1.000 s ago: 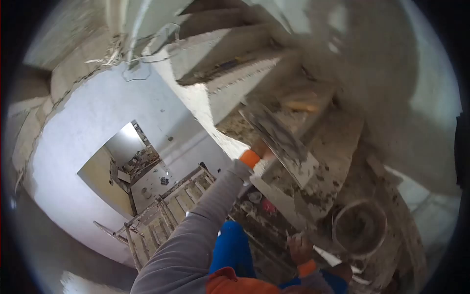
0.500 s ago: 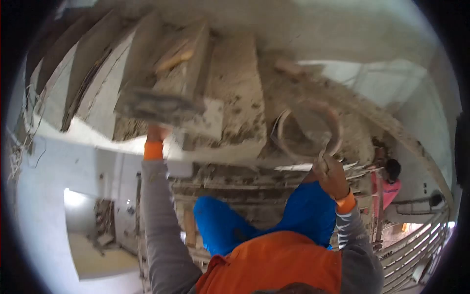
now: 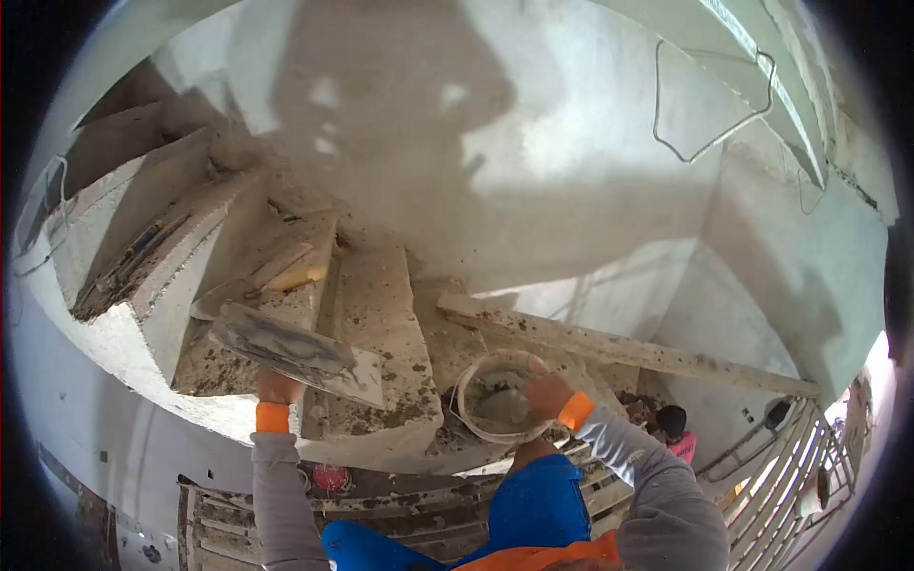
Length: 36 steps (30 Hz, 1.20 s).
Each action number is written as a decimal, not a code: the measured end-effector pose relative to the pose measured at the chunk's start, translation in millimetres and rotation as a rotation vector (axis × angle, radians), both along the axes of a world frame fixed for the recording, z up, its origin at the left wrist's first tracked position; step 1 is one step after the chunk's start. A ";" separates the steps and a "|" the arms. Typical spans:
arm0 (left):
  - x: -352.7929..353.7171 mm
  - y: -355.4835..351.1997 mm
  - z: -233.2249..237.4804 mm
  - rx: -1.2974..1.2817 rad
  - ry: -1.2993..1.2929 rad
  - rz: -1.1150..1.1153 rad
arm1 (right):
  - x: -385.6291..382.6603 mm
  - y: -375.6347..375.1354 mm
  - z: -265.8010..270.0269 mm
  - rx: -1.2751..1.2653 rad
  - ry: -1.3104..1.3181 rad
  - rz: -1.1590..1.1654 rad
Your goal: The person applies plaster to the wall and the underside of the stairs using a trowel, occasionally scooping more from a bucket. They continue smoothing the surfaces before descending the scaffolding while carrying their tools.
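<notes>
My left hand is closed under a long flat plastering hawk, holding it up over the steps. Grey mortar covers much of its upper face, while the right end is mostly bare. My right hand reaches over the rim of a bucket, closed on a trowel whose blade rests in the grey mortar inside. The fingers partly hide the trowel's handle. The bucket stands on a mortar-spattered stair step, to the right of the hawk.
A yellowish wooden piece lies on a step behind the hawk. More concrete stairs rise at left. A long plank runs along the wall at right. Below are wooden slats. Another person is lower down at right.
The view has tilted up, showing more wall. My right hand has moved from the bucket's near rim to its right side, and the trowel blade has gone down into the mortar. My left hand still holds the hawk.
</notes>
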<state>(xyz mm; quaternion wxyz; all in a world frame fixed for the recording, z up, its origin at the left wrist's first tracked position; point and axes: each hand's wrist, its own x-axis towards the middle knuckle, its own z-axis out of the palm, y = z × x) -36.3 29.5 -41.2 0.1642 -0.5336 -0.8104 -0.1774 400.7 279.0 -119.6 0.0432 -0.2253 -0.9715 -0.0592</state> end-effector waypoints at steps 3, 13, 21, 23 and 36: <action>-3.9 5.4 -3.0 -0.012 0.068 -0.006 | -56.5 -72.0 40.0 -0.083 0.358 0.309; 29.5 -1.9 37.8 -0.164 -0.221 0.164 | -242.5 -198.5 58.2 -0.104 0.945 0.646; -5.8 19.0 5.8 0.017 -0.146 0.064 | -264.2 -193.5 71.5 -0.051 0.944 0.636; -10.1 19.3 1.9 0.030 -0.124 0.056 | -267.0 -188.4 66.2 0.009 0.955 0.574; 37.6 -9.8 43.9 0.066 -0.358 0.053 | -282.5 -127.5 41.0 -0.158 0.707 0.340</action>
